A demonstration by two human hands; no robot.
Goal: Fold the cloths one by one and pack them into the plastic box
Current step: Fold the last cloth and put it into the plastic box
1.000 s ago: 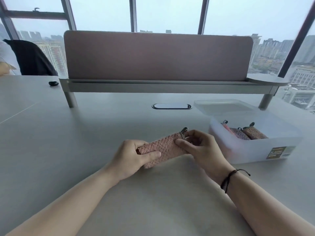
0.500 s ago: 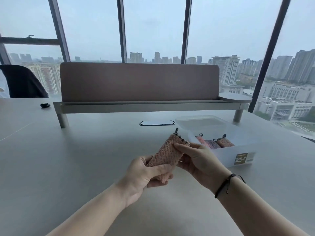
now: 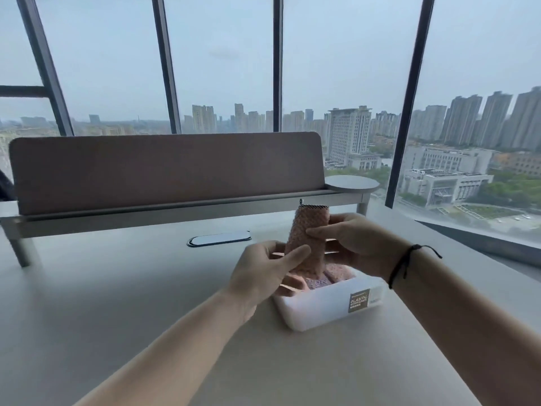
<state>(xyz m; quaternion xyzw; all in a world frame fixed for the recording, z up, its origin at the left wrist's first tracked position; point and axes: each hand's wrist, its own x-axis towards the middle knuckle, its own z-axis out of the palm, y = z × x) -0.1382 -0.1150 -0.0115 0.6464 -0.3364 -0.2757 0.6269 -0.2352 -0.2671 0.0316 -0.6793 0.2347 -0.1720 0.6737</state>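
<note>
A folded pink textured cloth (image 3: 308,230) stands upright over the white plastic box (image 3: 319,306), its dark-edged loop end on top. My left hand (image 3: 263,273) pinches its lower part between thumb and fingers. My right hand (image 3: 354,241) holds its upper part, thumb across the front and fingers behind. The cloth's bottom edge dips into the box's left side. Other folded cloths (image 3: 330,273), pink and purplish, lie inside the box, partly hidden by my hands.
The box sits on a grey desk (image 3: 117,303). A brown divider panel on a metal shelf (image 3: 164,171) runs along the back. An oval cable port (image 3: 219,238) lies left of the box. Large windows stand behind.
Both hands lifted the folded cloth off the desk, turned it from lying flat to upright, and carried it right until it stands over the box. The camera tilted up.
</note>
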